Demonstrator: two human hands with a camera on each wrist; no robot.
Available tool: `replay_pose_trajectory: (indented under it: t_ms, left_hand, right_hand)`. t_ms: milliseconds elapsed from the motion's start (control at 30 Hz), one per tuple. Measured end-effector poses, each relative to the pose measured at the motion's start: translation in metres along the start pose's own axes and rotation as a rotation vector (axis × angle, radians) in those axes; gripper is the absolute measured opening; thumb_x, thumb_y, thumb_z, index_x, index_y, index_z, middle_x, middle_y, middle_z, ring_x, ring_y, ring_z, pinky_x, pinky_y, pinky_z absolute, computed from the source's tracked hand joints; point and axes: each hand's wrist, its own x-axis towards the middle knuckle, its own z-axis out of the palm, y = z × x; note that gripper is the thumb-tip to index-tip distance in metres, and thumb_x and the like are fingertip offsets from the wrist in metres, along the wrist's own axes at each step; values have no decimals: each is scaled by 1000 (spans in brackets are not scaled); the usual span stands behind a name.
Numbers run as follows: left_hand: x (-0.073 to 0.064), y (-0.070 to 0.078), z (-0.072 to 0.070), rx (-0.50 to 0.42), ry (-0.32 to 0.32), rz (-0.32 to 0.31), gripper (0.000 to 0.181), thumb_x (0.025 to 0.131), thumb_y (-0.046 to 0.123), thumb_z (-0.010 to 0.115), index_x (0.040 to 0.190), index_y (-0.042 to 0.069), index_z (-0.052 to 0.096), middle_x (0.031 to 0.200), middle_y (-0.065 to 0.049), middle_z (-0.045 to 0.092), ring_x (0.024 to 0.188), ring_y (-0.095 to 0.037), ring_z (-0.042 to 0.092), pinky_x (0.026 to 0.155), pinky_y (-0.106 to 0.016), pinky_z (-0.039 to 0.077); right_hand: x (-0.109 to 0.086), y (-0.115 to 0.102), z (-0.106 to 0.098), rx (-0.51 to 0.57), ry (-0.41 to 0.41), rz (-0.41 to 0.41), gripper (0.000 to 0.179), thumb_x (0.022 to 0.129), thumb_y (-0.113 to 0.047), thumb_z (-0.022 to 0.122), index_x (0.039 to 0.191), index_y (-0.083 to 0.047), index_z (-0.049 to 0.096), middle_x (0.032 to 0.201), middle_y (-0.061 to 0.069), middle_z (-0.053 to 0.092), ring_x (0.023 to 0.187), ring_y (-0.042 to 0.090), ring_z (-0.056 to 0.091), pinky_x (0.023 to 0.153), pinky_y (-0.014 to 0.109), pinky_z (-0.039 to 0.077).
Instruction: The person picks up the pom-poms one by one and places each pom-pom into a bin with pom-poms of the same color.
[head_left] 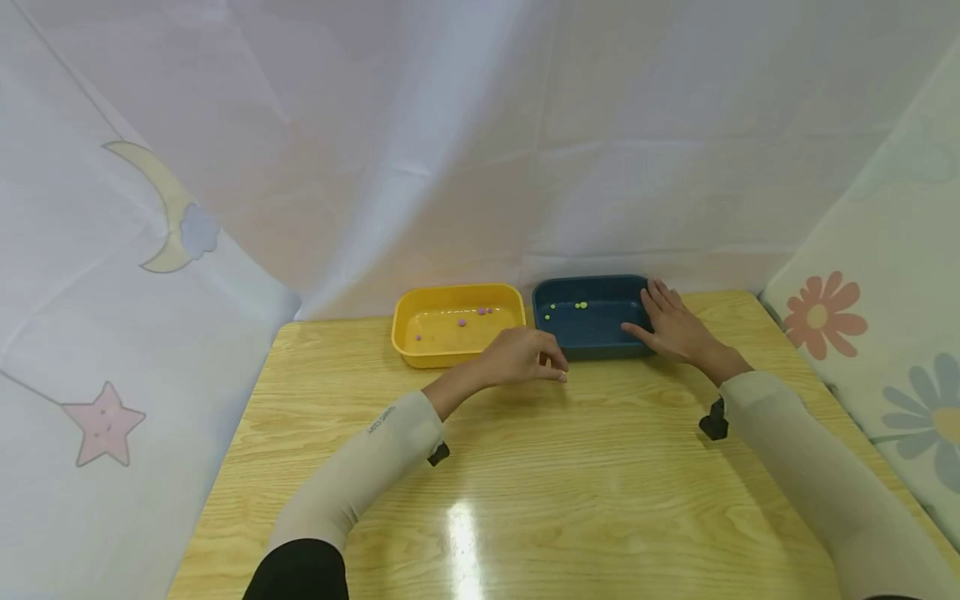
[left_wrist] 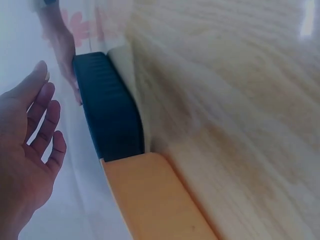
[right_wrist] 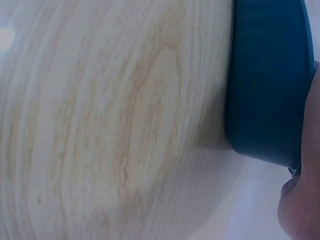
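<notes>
My left hand (head_left: 525, 357) hovers over the front edge between two trays. Its fingers (left_wrist: 52, 117) are loosely bent, the thumb near the index fingertip, and I see nothing held between them. To the right, my right hand (head_left: 678, 329) rests on the right end of a dark blue tray (head_left: 600, 351), fingers extended and thumb reaching over the inside. Several small yellow-green balls (head_left: 582, 306) lie in the blue tray. Beside it stands a yellow tray (head_left: 427, 360), holding several small purple balls (head_left: 462, 322). Part of its right front is behind my left hand.
Both trays stand at the back of a wood-grain table (head_left: 525, 467), close to a pale hanging cloth (head_left: 465, 167). More cloth, printed with a moon (head_left: 161, 200) and flowers (head_left: 817, 317), borders the left and right sides.
</notes>
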Motion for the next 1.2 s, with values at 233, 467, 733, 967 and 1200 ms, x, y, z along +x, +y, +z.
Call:
replay_pose_trajectory:
  t_ms: [233, 467, 733, 967, 1200]
  left_hand:
    - [19, -11, -11, -40, 70, -55, 14, 96, 31, 81, 104, 21, 85, 99, 8, 76, 77, -1, 64, 65, -17, 51]
    - [37, -24, -15, -57, 108, -158, 17, 98, 35, 78, 105, 21, 84, 103, 6, 75, 78, -6, 62, 64, -20, 49]
    - [51, -40, -18, -57, 189, -286, 20, 100, 34, 76, 111, 19, 84, 103, 6, 75, 83, -9, 64, 69, -22, 50]
    - [56, -52, -13, -57, 283, -352, 20, 100, 31, 77, 112, 17, 84, 103, 5, 79, 88, -11, 68, 74, -26, 55]
    - [64, -61, -2, 17, 328, -461, 24, 99, 35, 77, 115, 20, 84, 112, 7, 79, 97, -12, 71, 71, -27, 54]
  right_hand:
    - [-1, 0, 1, 8, 5, 1, 95, 110, -55, 47, 163, 15, 12, 172, 34, -5, 160, 50, -6, 128, 64, 0]
    - [-2, 1, 3, 13, 29, -11, 96, 109, -56, 49, 162, 15, 15, 172, 35, 0, 160, 50, -3, 129, 64, 1]
    - [-2, 0, 1, 14, 44, -22, 94, 109, -54, 50, 162, 16, 16, 171, 36, 2, 160, 52, -1, 129, 65, 3]
    - [4, -1, 3, -4, 33, -19, 93, 110, -53, 50, 162, 15, 15, 172, 35, 0, 161, 50, -2, 129, 62, 2]
    - [6, -4, 4, -12, 21, -17, 92, 110, -52, 49, 163, 15, 14, 172, 35, -1, 161, 49, -4, 130, 61, 0]
